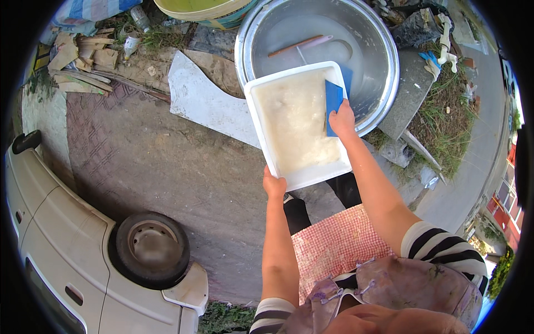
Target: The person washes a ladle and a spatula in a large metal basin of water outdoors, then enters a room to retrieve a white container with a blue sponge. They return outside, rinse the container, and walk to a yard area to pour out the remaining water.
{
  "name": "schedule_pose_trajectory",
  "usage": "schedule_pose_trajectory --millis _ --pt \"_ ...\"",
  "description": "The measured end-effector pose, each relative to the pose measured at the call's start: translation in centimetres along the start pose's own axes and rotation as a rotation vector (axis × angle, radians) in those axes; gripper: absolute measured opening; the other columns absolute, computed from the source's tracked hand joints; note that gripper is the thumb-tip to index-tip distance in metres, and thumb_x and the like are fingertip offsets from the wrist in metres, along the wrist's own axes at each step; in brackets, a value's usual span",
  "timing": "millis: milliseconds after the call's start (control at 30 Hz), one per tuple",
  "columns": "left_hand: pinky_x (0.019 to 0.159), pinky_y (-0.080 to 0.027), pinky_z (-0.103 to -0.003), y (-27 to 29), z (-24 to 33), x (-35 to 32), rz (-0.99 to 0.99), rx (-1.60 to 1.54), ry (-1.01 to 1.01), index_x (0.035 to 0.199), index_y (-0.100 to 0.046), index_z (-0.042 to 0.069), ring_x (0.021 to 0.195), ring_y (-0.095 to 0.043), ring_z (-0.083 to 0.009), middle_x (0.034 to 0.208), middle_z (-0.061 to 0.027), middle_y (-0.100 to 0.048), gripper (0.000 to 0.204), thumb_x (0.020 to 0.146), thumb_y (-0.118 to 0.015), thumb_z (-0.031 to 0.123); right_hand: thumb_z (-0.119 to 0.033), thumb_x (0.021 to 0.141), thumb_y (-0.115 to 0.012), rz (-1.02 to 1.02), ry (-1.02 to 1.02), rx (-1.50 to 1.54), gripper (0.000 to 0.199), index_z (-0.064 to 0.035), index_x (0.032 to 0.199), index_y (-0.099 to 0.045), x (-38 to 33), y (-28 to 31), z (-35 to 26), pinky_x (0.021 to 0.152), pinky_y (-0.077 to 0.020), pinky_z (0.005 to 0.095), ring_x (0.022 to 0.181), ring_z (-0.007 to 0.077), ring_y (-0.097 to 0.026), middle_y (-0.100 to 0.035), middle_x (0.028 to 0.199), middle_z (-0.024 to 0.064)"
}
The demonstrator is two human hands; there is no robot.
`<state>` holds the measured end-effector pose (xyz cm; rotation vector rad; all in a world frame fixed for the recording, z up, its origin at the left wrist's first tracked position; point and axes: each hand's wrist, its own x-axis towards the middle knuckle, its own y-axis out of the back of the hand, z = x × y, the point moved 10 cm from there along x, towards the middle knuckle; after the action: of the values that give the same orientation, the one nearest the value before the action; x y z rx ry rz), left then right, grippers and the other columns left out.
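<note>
A white rectangular tray [260, 129] coated inside with a pale, creamy wet layer is held over my lap, its far end overlapping the rim of a large metal basin [384, 72]. My left hand [275, 185] grips the tray's near left corner. In my right hand [342, 118] is a flat blue scraper [334, 100], its edge against the layer on the tray's right side. Cloudy water fills the basin, and a thin tool with a brown and pale handle [300, 45] lies in it. Another blue piece [346, 77] shows behind the tray, partly hidden.
A yellowish round tub [222, 16] stands beyond the basin's left. A curved white panel [200, 100] lies left of the tray. Near the lower left is a parked vehicle [72, 245] with its wheel [153, 250]. Wood scraps [83, 58] lie far left; a white tap [445, 44] stands right.
</note>
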<state>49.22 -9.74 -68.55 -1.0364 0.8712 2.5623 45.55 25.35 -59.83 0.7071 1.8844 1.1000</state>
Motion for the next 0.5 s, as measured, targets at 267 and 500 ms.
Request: schedule_pose_trajectory --millis 267,500 --pt "0.077 -0.047 -0.032 -1.6 -1.4 0.0 -0.088 -0.058 0.080 0.102 -0.055 -0.004 0.086 -0.062 -0.0255 0.090 -0.0163 -0.064 0.043 0.059 -0.051 -0.005 -0.015 0.073 -0.058 -0.172 0.038 -0.131 0.028 0.0018 0.092 -0.046 1.9 -5.1 -6.1 0.073 -0.0477 0.0422 0.082 0.0360 -0.060 -0.060 0.084 0.0211" --pt "0.075 -0.047 -0.030 -2.6 -2.3 0.0 -0.109 -0.220 0.072 0.104 -0.053 -0.005 0.086 -0.062 -0.0223 0.093 -0.0143 -0.063 0.043 0.061 -0.046 -0.009 -0.012 0.073 -0.057 -0.213 0.233 -0.142 0.024 0.0023 0.089 -0.046 -1.1 -7.9 -9.9 0.066 -0.0486 0.0432 0.073 0.0353 -0.061 -0.061 0.077 0.0205"
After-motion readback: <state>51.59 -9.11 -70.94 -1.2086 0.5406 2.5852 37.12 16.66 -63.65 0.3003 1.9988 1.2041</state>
